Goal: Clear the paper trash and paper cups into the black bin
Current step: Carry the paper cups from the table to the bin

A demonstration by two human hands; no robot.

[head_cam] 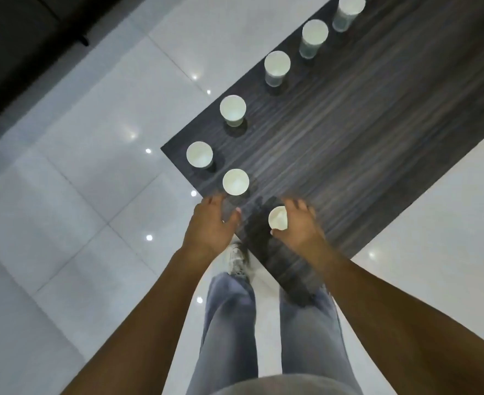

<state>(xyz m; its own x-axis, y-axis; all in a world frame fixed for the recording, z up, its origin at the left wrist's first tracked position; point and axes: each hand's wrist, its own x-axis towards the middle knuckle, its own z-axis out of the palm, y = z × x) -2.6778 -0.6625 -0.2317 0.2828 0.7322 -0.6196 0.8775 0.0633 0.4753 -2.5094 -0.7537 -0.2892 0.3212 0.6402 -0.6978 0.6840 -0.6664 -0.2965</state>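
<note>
Judging from the dark table (363, 138), clearing has barely begun: seven paper cups stand on it in a row along its left edge, with no paper trash and no black bin in view. Right hand (299, 226) curls round the nearest cup (278, 218), gripping it at the rim. Left hand (211, 223) is spread and empty, just short of the next cup (235, 181), not touching it.

Head view — steeply downward, over table (363, 132)
</note>
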